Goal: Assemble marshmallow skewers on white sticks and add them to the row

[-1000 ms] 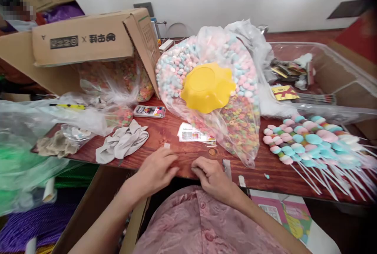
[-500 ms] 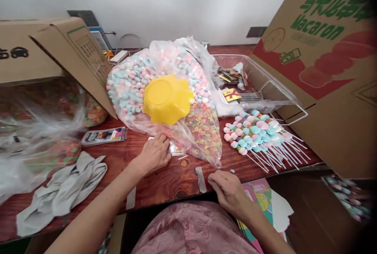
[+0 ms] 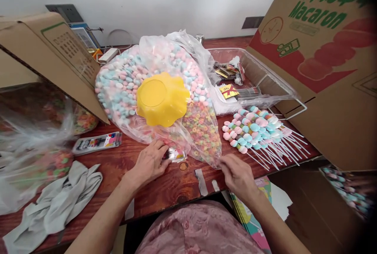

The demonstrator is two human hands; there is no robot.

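My left hand (image 3: 149, 161) lies at the front edge of the large clear plastic bag, fingers bent over a small stack of printed packets (image 3: 177, 155) on the table; part of the stack is hidden. With fingertips pinched, my right hand (image 3: 238, 171) has the front right corner of the clear plastic bag (image 3: 200, 122). Ring-shaped candies fill that corner. Pastel pink, white and blue candies (image 3: 123, 71) show through the bag further back. A yellow wavy-edged bowl (image 3: 162, 98) rests upside down on top.
Candy skewers on white sticks (image 3: 255, 130) lie at the right. Behind them stands a clear plastic tub (image 3: 265, 77) with packets, beside a Macaron carton (image 3: 312, 65). On the left are an open carton (image 3: 66, 49), candy bags, a flat pack (image 3: 97, 142) and a grey cloth (image 3: 60, 205).
My right hand has moved forward from the table edge to the bag's corner and pinched it. The left hand stays at the packets. The view has shifted slightly.
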